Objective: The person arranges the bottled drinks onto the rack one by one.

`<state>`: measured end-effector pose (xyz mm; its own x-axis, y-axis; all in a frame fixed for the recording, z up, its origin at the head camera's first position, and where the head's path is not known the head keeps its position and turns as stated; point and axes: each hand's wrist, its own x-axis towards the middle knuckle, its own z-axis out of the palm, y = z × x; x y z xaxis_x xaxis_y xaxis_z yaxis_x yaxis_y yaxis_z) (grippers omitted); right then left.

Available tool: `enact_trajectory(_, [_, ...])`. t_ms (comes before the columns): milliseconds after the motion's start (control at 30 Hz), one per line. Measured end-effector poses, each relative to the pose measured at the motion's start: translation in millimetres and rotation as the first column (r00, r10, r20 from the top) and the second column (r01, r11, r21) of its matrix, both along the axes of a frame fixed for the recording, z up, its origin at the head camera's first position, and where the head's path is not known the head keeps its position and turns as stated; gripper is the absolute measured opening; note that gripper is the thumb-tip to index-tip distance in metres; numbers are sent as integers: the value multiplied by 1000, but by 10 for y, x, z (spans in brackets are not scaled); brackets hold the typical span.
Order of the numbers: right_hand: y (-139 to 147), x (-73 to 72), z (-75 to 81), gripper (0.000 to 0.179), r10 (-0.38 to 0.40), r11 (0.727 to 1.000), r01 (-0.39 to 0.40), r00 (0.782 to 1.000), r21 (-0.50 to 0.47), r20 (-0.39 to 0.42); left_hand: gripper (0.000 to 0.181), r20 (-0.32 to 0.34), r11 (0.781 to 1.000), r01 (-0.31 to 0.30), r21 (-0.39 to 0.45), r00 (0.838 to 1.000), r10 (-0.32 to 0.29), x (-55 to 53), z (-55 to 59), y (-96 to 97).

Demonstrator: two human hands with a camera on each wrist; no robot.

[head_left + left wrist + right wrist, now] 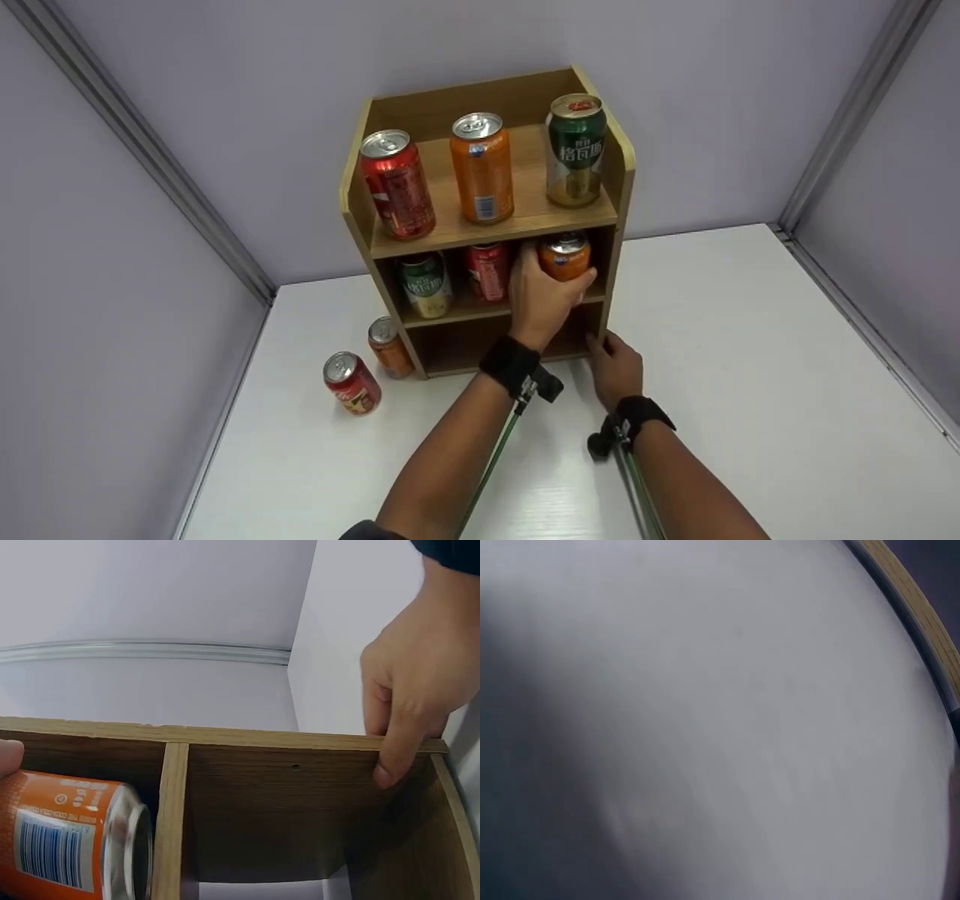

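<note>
In the head view my left hand [544, 296] reaches into the right end of the middle shelf. It grips an orange soda can [566, 262], which stands there upright. The can's barcode side and base, the orange can [60, 840], show at the lower left of the left wrist view. My right hand [616, 369] holds the lower right side panel of the wooden shelf unit [427, 112]; in the left wrist view its thumb is inside the panel [292, 739]. A red can [489, 271] stands left of my left hand, then a green-and-gold can [426, 285].
The top shelf bears a red can [399, 187], an orange can [482, 169] and a green can [576, 150]. On the white table [735, 360], left of the unit, stand another orange can [391, 349] and another red can [352, 384]. The right wrist view is mostly blurred white.
</note>
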<state>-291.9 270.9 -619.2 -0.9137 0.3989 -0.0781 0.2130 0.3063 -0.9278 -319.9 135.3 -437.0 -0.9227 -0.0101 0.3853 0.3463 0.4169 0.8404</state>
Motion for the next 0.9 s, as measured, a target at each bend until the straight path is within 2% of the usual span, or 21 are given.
enact_trajectory(267, [11, -17, 32, 55, -7, 999, 7, 1000, -39, -1, 84, 20, 998, 20, 54, 1000, -21, -100, 74, 67])
enact_trajectory(567, [-17, 0, 24, 53, -4, 1000, 4, 1000, -26, -16, 86, 38, 994, 52, 93, 998, -56, -164, 8, 112])
enact_trajectory(900, [-21, 9, 5, 52, -12, 1000, 12, 1000, -18, -14, 87, 17, 997, 47, 66, 999, -49, -200, -15, 158])
